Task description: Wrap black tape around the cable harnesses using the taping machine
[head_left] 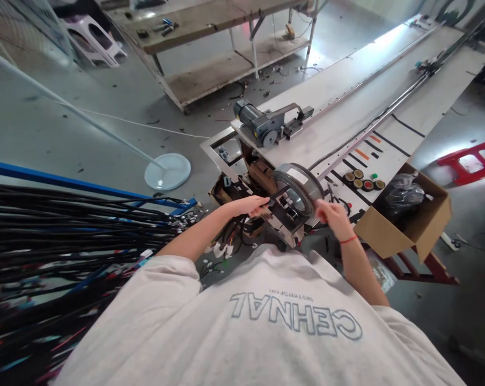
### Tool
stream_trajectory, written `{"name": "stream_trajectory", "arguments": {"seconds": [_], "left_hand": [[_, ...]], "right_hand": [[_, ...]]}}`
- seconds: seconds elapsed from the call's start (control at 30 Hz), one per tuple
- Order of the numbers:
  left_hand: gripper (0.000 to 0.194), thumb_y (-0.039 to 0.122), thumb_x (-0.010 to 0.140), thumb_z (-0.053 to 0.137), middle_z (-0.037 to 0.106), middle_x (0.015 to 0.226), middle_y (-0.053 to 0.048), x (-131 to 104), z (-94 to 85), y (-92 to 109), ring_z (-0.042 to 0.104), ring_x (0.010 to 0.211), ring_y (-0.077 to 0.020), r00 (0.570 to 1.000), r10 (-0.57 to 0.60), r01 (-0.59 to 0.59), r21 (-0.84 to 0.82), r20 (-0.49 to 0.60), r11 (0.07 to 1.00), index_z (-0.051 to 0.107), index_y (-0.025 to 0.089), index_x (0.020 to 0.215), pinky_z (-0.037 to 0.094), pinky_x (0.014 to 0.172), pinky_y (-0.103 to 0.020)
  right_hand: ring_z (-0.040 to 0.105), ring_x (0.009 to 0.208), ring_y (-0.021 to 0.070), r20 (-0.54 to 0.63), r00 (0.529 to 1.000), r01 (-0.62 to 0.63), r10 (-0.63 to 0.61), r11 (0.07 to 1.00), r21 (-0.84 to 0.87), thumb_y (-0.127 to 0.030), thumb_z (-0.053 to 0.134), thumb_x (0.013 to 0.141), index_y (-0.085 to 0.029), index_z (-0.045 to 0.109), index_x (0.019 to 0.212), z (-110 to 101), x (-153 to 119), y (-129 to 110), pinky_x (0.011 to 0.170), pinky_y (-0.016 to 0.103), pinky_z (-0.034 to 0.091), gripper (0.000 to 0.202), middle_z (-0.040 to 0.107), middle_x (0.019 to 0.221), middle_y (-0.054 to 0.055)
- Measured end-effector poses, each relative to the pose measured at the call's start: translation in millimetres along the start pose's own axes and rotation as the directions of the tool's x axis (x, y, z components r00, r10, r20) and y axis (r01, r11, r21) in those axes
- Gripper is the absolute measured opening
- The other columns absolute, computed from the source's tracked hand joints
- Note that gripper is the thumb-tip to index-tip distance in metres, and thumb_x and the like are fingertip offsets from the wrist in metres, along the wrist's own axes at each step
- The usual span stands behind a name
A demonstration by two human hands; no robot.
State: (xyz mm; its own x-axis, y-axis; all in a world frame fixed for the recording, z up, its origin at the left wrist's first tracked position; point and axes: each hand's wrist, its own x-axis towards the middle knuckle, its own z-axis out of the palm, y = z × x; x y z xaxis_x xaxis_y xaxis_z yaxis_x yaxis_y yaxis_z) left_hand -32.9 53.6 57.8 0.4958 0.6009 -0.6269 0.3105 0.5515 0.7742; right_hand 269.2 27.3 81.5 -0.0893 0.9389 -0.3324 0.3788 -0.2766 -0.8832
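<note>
Ring-shaped wheel point(311, 187) sits at your twelve o'clock, on the desk's point(331, 126) near end. At its eight, your left hand point(252, 205) seems to pinch a dark strip point(280, 191); guide that untwisted. Your right hand's point(334, 215) grip, at four, cannot be told.

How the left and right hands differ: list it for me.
The right hand has a red band at its wrist; the left hand shows none. The left hand is left of the grey ring; the right hand is at its right edge. The right hand is curled, the left hand more outstretched. Both are bare.
</note>
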Motion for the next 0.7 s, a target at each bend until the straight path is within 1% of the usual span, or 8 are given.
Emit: {"name": "stream_trajectory", "arguments": {"seconds": [0.07,0.13,0.27,0.33,0.4,0.5,0.57,0.7], "left_hand": [[0.055,0.074,0.074,0.058,0.029,0.043,0.006,-9,1.9,-4,0.027,0.035,-0.0085,0.995,-0.042,0.046,-0.044,0.096,0.998,0.053,0.020,0.065,0.022,0.034,-0.023],[0.052,0.070,0.079,0.054,0.035,0.043,0.004,-16,6.1,-9,0.033,0.035,-0.0105,0.985,-0.043,0.049,-0.029,0.169,0.998,0.058,0.019,0.069,0.031,0.035,-0.025],[0.024,0.043,0.086,0.056,0.062,0.064,-0.002,-16,22.2,-17,0.059,0.056,-0.0167,0.981,0.190,-0.196,0.212,0.050,0.957,0.063,0.020,0.086,0.048,0.054,-0.027],[0.009,0.024,0.080,0.058,0.069,0.079,-0.005,-12,35.0,-23,0.065,0.076,-0.0198,0.919,0.383,-0.320,0.386,-0.095,0.865,0.063,0.020,0.087,0.051,0.069,-0.028],[0.018,0.010,0.073,0.053,0.071,0.083,-0.006,-12,49.7,-33,0.066,0.084,-0.0214,0.872,0.465,-0.356,0.457,-0.150,0.815,0.063,0.019,0.086,0.050,0.079,-0.030],[0.030,0.004,0.067,0.043,0.069,0.067,-0.002,-28,68.0,-54,0.066,0.071,-0.0195,0.911,0.379,-0.294,0.392,-0.160,0.872,0.063,0.019,0.085,0.050,0.076,-0.030],[0.033,0.005,0.064,0.042,0.066,0.059,0.001,-52,72.9,-75,0.064,0.063,-0.0184,0.934,0.306,-0.231,0.344,-0.184,0.910,0.063,0.020,0.085,0.050,0.073,-0.031],[0.038,0.010,0.060,0.044,0.069,0.061,0.001,-118,60.9,-144,0.065,0.065,-0.0192,0.980,0.133,-0.093,0.246,-0.151,0.965,0.065,0.021,0.090,0.051,0.072,-0.032]], "right_hand": [[0.038,0.040,0.0096,0.331,0.943,-0.099,0.005,0.959,0.265,-0.063,0.052,0.083,-0.017,0.065,0.076,39,0,-11,0.043,0.024,0.030,0.048,0.046,0.045,-0.004],[0.034,0.039,0.0080,0.414,0.910,-0.202,-0.013,0.859,0.470,-0.059,0.056,0.082,-0.019,0.064,0.085,74,13,-14,0.041,0.022,0.028,0.041,0.044,0.046,-0.007],[0.033,0.037,0.0064,0.211,0.977,-0.168,0.039,0.750,0.639,-0.051,0.067,0.077,-0.020,0.057,0.076,117,41,-3,0.037,0.021,0.026,0.032,0.042,0.044,-0.008],[0.032,0.035,0.0069,0.067,0.996,-0.089,0.060,0.753,0.652,-0.054,0.069,0.074,-0.021,0.055,0.073,133,38,6,0.035,0.021,0.025,0.036,0.040,0.041,-0.008],[0.030,0.033,0.0077,-0.006,0.997,-0.057,0.080,0.754,0.654,-0.060,0.068,0.073,-0.022,0.053,0.072,146,25,15,0.033,0.022,0.024,0.040,0.038,0.038,-0.009],[0.029,0.032,0.0077,0.147,0.983,-0.175,0.109,0.792,0.585,-0.060,0.072,0.068,-0.023,0.050,0.064,157,6,25,0.031,0.023,0.021,0.043,0.038,0.037,-0.008],[0.042,0.039,0.0095,0.306,0.948,-0.250,0.091,0.808,0.533,-0.055,0.076,0.067,-0.022,0.054,0.064,154,2,26,0.035,0.022,0.031,0.040,0.052,0.047,-0.003],[0.062,0.066,0.0136,0.320,0.947,-0.246,0.009,0.658,0.711,-0.056,0.072,0.072,-0.020,0.060,0.072,130,11,19,0.060,0.024,0.051,0.038,0.064,0.067,0.000]]}}
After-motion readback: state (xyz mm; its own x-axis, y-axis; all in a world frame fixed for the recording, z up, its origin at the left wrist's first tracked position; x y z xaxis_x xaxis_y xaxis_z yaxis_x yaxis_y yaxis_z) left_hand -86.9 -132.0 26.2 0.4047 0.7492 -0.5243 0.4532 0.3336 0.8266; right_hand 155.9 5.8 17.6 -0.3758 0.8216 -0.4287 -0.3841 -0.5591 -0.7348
